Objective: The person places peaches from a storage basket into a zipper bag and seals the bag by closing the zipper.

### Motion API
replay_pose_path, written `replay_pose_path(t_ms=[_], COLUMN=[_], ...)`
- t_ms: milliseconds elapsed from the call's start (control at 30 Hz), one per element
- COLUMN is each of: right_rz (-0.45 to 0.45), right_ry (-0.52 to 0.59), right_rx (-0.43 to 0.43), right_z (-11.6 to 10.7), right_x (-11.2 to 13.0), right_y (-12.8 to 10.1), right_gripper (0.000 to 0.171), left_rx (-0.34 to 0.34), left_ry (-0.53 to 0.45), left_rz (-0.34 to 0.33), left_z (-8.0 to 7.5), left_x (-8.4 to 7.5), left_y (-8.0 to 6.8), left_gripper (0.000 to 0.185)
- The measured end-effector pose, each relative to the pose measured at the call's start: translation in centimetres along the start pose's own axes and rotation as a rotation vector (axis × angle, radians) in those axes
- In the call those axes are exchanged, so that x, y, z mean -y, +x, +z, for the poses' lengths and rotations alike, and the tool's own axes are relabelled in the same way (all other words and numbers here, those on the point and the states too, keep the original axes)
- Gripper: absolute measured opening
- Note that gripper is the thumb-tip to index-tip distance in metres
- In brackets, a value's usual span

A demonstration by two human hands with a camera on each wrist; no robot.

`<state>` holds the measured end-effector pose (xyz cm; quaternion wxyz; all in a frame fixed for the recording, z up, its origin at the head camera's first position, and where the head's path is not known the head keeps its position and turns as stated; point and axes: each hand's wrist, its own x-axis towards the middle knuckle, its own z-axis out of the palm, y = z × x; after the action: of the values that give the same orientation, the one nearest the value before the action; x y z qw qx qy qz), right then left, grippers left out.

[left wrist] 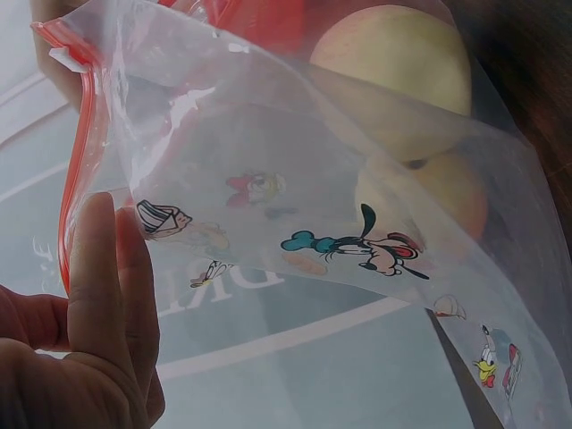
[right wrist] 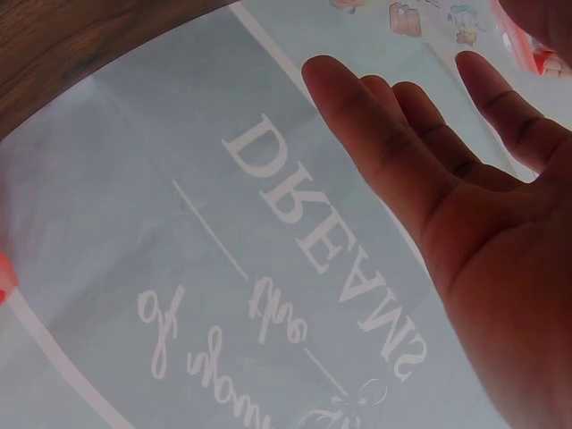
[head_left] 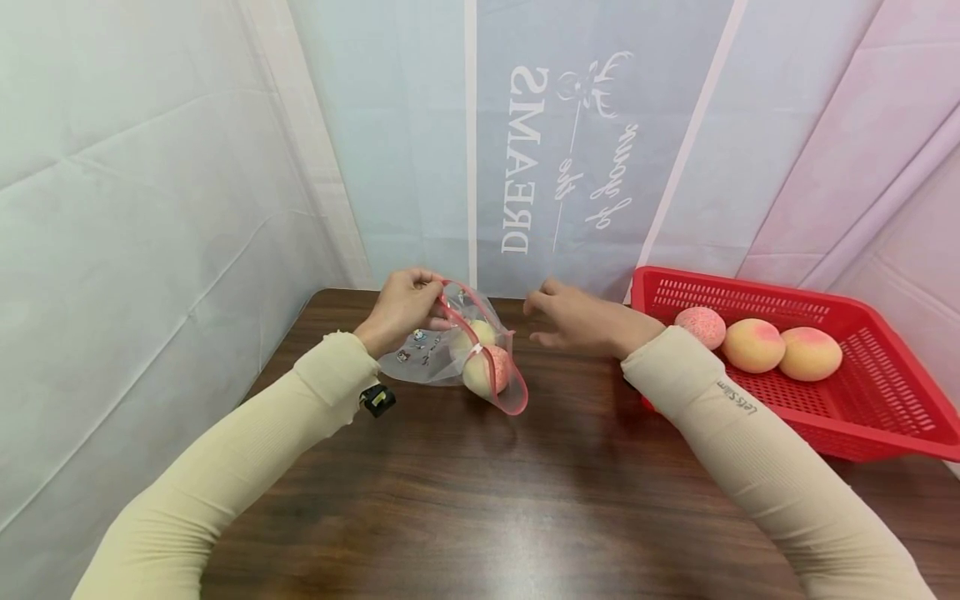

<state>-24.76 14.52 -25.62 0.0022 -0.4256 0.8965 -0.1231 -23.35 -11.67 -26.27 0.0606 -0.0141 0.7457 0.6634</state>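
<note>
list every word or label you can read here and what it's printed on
"DREAMS": large white letters, mirrored, on the backdrop sheet.
"of the", then a script word too looped to read: same sheet, mirrored.
"Let'Slim": small print on the right sleeve; last letters uncertain.
Zip bag: cartoon figures only, no words.
Red basket: no text.

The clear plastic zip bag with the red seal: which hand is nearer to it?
Left. The left hand pinches the clear plastic zip bag's red rim; the right hand hovers open beside it, apart.
</note>
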Motion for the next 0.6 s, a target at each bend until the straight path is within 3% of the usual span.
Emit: replay_pose_path(t_ms=[433,600], right_rz=[-0.031,0.006], right_ry=[0.021,0.039], right_rx=[-0.038,-0.009], right_z=[0.9,1.3], right_x=[0.2,0.3], right_y=[-1.0,-1.4], right_gripper=[0.027,0.029], left_rx=[0.007,0.003], left_ry=[-0.002,-0.002], left_rz=[0.002,-0.002], left_z=[-0.2,-0.2], left_x=[-0.1,0.1], left_y=[-0.1,-0.1], left_gripper=[0.028,0.028])
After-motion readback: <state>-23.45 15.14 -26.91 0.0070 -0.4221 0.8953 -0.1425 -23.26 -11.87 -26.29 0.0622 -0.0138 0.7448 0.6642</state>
